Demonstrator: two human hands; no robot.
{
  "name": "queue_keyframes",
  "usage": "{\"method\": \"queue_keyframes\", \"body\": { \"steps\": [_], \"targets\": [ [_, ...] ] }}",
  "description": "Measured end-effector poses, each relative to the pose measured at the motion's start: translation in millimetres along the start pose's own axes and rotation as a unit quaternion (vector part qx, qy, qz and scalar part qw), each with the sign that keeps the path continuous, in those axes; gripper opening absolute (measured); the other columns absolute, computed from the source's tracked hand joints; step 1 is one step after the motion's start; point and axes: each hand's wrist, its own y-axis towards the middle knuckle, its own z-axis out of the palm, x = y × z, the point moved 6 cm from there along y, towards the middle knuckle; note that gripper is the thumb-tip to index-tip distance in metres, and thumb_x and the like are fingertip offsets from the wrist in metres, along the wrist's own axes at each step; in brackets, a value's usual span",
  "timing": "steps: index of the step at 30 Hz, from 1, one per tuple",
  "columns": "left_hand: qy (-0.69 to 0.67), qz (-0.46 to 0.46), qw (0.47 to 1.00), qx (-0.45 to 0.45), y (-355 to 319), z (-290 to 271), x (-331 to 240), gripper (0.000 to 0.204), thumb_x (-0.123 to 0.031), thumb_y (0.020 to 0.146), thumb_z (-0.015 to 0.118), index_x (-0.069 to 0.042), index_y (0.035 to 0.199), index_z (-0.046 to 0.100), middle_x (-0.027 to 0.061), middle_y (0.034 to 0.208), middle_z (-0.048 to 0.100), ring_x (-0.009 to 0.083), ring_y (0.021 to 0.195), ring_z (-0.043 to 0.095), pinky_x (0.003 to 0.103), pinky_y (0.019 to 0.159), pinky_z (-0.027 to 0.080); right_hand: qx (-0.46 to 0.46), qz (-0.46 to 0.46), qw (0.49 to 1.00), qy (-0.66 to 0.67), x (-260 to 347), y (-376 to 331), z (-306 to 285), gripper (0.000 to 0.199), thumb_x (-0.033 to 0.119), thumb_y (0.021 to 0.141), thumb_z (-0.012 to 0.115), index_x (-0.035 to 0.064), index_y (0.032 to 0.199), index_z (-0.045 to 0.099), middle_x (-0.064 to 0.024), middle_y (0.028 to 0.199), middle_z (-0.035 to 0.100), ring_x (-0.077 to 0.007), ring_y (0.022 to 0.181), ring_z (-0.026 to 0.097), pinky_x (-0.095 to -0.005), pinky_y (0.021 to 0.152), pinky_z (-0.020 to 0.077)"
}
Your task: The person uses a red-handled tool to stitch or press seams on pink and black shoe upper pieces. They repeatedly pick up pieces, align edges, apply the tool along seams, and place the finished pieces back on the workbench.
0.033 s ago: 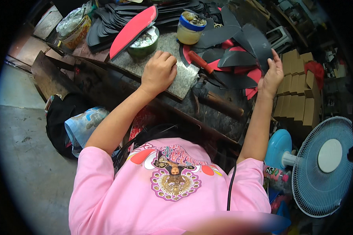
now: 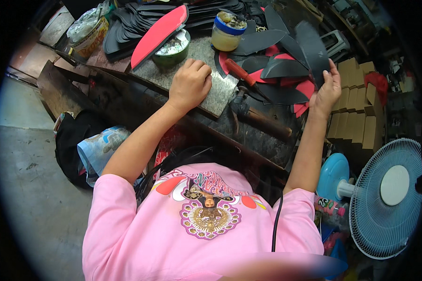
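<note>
Left hand is loosely curled, knuckles down on the grey stone slab at picture centre-top; it grips nothing visible. Right hand at 2 o'clock is closed on the lower end of a black shoe sole. The sole's long axis runs 11 to 5 o'clock, with its free end pointing to 11 o'clock over the pile of red and black soles.

A red sole leans across the green bowl at 12 o'clock, long axis 1 to 7 o'clock. A yellowish jar with blue rim sits just right of the bowl. A red-handled tool lies on the counter between the hands.

Stacked plain brown cartons stand at 3 o'clock, right of the right hand. A round tin with a yellow and red label sits at 10 o'clock. A blue fan stands at 4 o'clock.
</note>
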Motion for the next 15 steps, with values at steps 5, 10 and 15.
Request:
{"method": "queue_keyframes", "body": {
  "steps": [5, 10, 15],
  "targets": [
    [0.005, 0.008, 1.0, -0.009, 2.1, 1.7, 3.4, 0.01, -0.01, 0.082, 0.068, -0.005, 0.088, 0.061, 0.009, 0.094, 0.061, 0.0297, 0.095, 0.058, 0.04, 0.083, 0.049, -0.042, -0.014, 0.999, 0.016, 7.6, -47.8, -14.5, 0.035, -0.004, 0.091, 0.048, -0.0058, 0.124, 0.06, -0.0141, 0.119, 0.064, -0.0189, 0.106, 0.063, -0.0322, 0.096, 0.0512],
    [0.012, 0.018, 0.999, -0.024, 1.8, 4.1, 5.5, 0.011, -0.01, 0.082, 0.068, -0.005, 0.088, 0.061, 0.0085, 0.094, 0.062, 0.0295, 0.095, 0.059, 0.04, 0.083, 0.05, -0.049, 0.059, 0.997, 0.0, -7.7, -108.4, -33.2, 0.035, -0.004, 0.089, 0.047, -0.0047, 0.12, 0.063, -0.0128, 0.115, 0.066, -0.0192, 0.102, 0.065, -0.0324, 0.091, 0.0544],
    [0.007, 0.029, 0.999, -0.037, -0.5, 4.3, 6.7, 0.012, -0.012, 0.082, 0.068, -0.005, 0.091, 0.063, 0.0077, 0.093, 0.063, 0.0292, 0.096, 0.06, 0.04, 0.083, 0.051, -0.035, 0.151, 0.986, 0.053, -26.0, -134.1, -49.4, 0.032, 0.001, 0.088, 0.05, -0.0019, 0.116, 0.064, -0.0113, 0.107, 0.068, -0.0185, 0.086, 0.068, -0.0304, 0.065, 0.0566]
  ]
}}
